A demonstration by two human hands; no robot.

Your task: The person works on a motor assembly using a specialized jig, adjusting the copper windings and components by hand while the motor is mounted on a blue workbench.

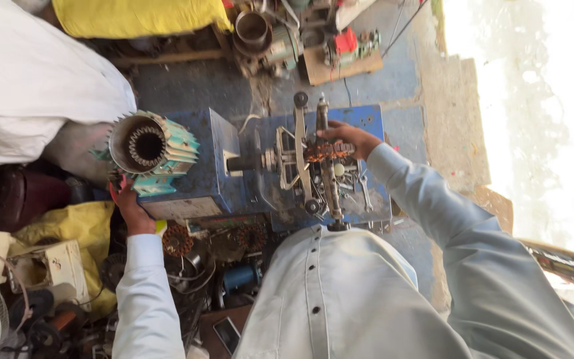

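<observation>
One hand steadies a motor housing while the other works the coil winder.

The left hand (126,203) is closed around the lower edge of a pale green finned motor housing (153,153), which rests tilted on a blue metal box (200,179) with its open bore and toothed core facing the camera. Right of the box, on the blue surface (367,119), stands a hand winding machine (303,159) with long arms and a shaft running back to the box. The right hand (348,138) lies over a bundle of copper wire (327,151) on the machine's former, fingers curled on it. Loose spanners (365,193) lie just beside the machine. The step in hand looks like coil winding or lifting a finished coil; a next move would need a firm grip on the wire so the turns stay together.
</observation>
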